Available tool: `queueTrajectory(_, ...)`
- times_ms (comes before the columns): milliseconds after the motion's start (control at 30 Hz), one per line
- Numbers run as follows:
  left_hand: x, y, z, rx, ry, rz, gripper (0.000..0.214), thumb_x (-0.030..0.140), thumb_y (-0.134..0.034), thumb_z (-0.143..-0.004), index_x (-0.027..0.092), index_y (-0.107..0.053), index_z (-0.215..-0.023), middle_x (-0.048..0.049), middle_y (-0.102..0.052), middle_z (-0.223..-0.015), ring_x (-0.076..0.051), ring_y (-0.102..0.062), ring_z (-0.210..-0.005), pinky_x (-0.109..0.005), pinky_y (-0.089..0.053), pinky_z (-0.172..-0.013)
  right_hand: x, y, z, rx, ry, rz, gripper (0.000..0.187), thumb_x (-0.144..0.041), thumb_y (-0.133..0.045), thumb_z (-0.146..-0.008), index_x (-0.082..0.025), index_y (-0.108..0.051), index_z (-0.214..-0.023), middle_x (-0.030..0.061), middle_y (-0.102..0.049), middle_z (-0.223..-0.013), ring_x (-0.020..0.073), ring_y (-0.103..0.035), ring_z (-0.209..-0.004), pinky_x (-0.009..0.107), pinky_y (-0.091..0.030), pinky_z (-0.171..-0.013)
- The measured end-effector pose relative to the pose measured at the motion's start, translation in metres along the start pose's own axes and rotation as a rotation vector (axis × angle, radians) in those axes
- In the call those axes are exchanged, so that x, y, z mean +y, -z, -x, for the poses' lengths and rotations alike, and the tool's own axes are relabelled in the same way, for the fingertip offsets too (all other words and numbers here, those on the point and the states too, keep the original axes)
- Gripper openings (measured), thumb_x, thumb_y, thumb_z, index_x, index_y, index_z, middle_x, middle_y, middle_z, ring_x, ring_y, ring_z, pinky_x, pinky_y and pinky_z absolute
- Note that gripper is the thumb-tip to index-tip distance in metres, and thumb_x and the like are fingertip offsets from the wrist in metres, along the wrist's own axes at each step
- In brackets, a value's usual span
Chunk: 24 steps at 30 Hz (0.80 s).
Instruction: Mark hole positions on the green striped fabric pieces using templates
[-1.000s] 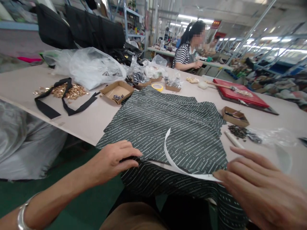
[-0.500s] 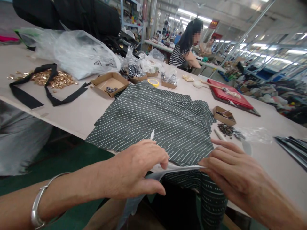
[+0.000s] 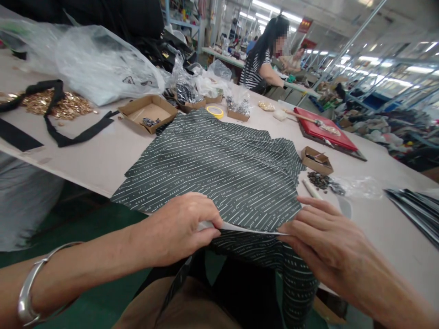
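Note:
A stack of dark green fabric pieces with white lettering stripes lies across the table and hangs over its near edge. A thin white strip runs along the near edge of the top piece. My left hand is closed, pinching the strip and the fabric edge at its left end. My right hand presses curled fingers on the strip's right end and the fabric. A silver bangle sits on my left wrist.
On the table: black straps over gold hardware, cardboard trays of small parts, plastic bags, a yellow tape roll, a red board, dark small parts. A person in a striped top sits at the far table.
The white strip, earlier curling up over the fabric, now lies flat along the near edge. My left hand moved right and closed on its left end; my right hand settled onto its right end.

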<state>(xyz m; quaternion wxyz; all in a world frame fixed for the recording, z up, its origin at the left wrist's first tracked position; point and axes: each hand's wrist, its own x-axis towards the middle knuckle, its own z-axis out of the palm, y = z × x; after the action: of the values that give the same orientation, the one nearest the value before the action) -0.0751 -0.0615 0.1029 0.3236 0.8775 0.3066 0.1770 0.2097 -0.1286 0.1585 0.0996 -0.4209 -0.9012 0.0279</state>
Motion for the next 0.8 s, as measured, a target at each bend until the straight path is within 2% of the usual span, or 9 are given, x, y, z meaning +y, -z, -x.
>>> queueTrajectory(133, -0.003, 0.005, -0.003, 0.036, 0.024, 0.049, 0.006, 0.015, -0.070, -0.085, 0.020, -0.072, -0.082, 0.0021, -0.073, -0.081, -0.015, -0.065, -0.081, -0.028, -0.043, -0.078, 0.001, 0.000, -0.001, 0.011, 0.033, 0.006, 0.018, -0.010, -0.050, -0.098, -0.021, -0.058, -0.086, -0.0044, -0.055, -0.069, 0.0138, -0.054, -0.064, 0.043, -0.040, -0.101)
queueTrajectory(267, -0.003, 0.011, -0.004, 0.004, 0.136, 0.084, 0.007, 0.016, -0.073, -0.081, 0.022, -0.074, -0.078, 0.0043, -0.073, -0.077, -0.014, -0.066, -0.075, -0.026, -0.042, -0.069, 0.002, -0.001, 0.000, 0.017, 0.041, -0.003, 0.018, -0.009, -0.049, -0.098, -0.021, -0.058, -0.088, -0.0047, -0.054, -0.069, 0.0132, -0.053, -0.064, 0.043, -0.039, -0.103)
queueTrajectory(433, -0.008, 0.013, -0.003, -0.034, 0.191, 0.122, 0.006, 0.020, -0.073, -0.082, 0.022, -0.074, -0.077, 0.0047, -0.073, -0.078, -0.013, -0.066, -0.074, -0.026, -0.043, -0.069, 0.004, -0.001, 0.000, 0.037, 0.056, 0.017, 0.015, -0.012, -0.052, -0.098, -0.021, -0.058, -0.088, -0.0046, -0.052, -0.068, 0.0134, -0.053, -0.065, 0.041, -0.040, -0.101)
queueTrajectory(567, -0.021, 0.013, -0.001, -0.020, 0.202, 0.170, 0.006, 0.025, -0.075, -0.083, 0.024, -0.075, -0.078, 0.0049, -0.075, -0.085, -0.013, -0.067, -0.081, -0.026, -0.045, -0.078, 0.008, 0.002, 0.007, 0.051, 0.040, 0.031, 0.011, -0.014, -0.054, -0.097, -0.022, -0.061, -0.094, -0.0038, -0.057, -0.072, 0.0131, -0.056, -0.068, 0.042, -0.037, -0.108)
queueTrajectory(700, -0.035, 0.015, 0.003, -0.031, 0.103, 0.162, 0.007, 0.023, -0.078, -0.082, 0.025, -0.075, -0.076, 0.0054, -0.075, -0.086, -0.013, -0.067, -0.086, -0.029, -0.043, -0.095, 0.012, 0.003, 0.013, 0.064, 0.036, 0.042, 0.009, -0.019, -0.053, -0.099, -0.022, -0.062, -0.099, -0.0028, -0.061, -0.078, 0.0131, -0.061, -0.071, 0.042, -0.036, -0.113)
queueTrajectory(800, -0.040, 0.017, 0.007, -0.033, 0.065, 0.172, 0.006, 0.022, -0.077, -0.083, 0.024, -0.074, -0.078, 0.0054, -0.075, -0.086, -0.013, -0.067, -0.086, -0.029, -0.043, -0.096, 0.014, 0.000, 0.014, 0.080, 0.042, 0.044, 0.009, -0.020, -0.053, -0.100, -0.022, -0.061, -0.096, -0.0030, -0.060, -0.077, 0.0129, -0.061, -0.071, 0.041, -0.037, -0.113)
